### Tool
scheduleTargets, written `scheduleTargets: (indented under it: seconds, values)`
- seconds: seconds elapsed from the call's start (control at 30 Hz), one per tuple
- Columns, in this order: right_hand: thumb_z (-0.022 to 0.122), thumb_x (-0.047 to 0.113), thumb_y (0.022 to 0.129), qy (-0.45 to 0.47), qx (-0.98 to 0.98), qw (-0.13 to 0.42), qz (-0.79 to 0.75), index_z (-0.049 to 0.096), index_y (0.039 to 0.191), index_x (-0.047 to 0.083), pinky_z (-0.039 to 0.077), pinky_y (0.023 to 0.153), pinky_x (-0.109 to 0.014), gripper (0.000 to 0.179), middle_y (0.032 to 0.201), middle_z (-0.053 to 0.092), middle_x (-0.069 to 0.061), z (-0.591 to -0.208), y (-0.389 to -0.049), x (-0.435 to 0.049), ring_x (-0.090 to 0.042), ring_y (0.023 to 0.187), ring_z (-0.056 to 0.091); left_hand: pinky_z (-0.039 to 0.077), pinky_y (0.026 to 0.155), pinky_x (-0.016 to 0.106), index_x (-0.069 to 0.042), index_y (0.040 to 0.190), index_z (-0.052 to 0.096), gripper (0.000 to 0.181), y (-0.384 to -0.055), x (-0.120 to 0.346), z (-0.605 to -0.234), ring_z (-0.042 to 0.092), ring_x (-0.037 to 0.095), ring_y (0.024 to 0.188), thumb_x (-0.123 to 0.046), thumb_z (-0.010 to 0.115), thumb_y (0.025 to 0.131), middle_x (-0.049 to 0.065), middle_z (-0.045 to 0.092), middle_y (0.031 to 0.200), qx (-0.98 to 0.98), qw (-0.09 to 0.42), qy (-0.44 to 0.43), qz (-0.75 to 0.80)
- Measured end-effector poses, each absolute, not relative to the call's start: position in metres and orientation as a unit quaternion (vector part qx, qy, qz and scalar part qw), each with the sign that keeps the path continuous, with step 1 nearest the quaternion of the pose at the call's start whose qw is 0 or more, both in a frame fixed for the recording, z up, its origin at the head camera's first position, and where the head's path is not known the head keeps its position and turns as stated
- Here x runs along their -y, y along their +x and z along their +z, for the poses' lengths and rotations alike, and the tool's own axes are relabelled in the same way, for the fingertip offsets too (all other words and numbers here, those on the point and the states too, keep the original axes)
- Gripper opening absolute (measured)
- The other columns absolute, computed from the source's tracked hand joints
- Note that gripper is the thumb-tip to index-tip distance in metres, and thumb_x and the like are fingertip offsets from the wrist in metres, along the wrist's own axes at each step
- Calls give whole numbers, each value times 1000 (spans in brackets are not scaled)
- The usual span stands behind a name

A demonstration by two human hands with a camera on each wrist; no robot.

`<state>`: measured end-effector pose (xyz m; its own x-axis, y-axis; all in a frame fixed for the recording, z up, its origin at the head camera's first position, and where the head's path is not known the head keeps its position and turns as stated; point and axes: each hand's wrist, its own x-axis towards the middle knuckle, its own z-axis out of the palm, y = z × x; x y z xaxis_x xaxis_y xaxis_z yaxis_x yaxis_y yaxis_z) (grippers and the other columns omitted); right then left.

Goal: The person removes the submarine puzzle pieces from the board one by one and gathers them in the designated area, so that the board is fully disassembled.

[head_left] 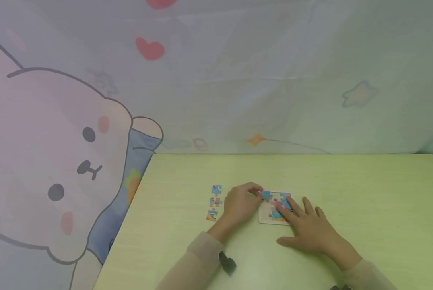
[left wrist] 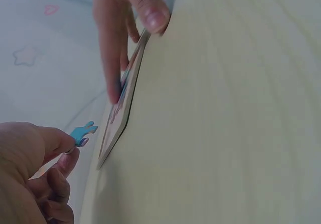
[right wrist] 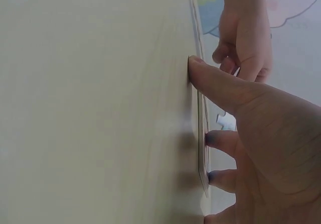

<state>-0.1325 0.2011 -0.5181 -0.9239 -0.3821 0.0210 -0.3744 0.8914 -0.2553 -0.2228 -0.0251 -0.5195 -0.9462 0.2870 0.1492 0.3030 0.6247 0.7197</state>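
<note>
A small jigsaw board [head_left: 264, 217] lies on the table, with several colourful pieces fitted in its frame. My left hand [head_left: 240, 203] pinches a blue jigsaw piece [left wrist: 83, 132] between thumb and index finger. In the head view that piece overlaps the board's far left corner; the left wrist view shows it raised above the board's face. My right hand [head_left: 310, 231] is spread over the board's right side, fingertips touching the pieces and the frame. Its thumb [right wrist: 198, 66] rests on the table in front of the board.
Three loose jigsaw pieces [head_left: 215, 202] form a column left of my left hand. The pale yellow-green table [head_left: 365, 193] ends at a hanging cloth [head_left: 238, 100] along the back. A large printed bear [head_left: 71, 161] covers the cloth on the left.
</note>
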Motion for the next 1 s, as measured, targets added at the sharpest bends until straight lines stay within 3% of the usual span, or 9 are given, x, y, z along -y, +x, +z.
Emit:
scheduleTargets:
  seconds: [0.53, 1.0]
  values:
    - [67, 73, 86, -198, -972, 6, -125, 41, 161, 23, 32, 99, -80, 94, 164, 34, -20, -521, -132, -202, -64, 140, 30, 23, 40, 23, -22, 112, 79, 22, -247, 93, -518, 28, 8, 43, -22, 67, 94, -10, 75, 96, 916, 4, -95, -389]
    - [66, 74, 86, -198, -972, 5, -125, 39, 162, 25, 31, 99, -80, 94, 165, 33, -19, -524, -133, -202, -63, 141, 29, 31, 43, 26, -22, 110, 80, 20, -257, 107, -523, 39, 9, 47, -24, 67, 94, -10, 73, 90, 934, 13, -77, -349]
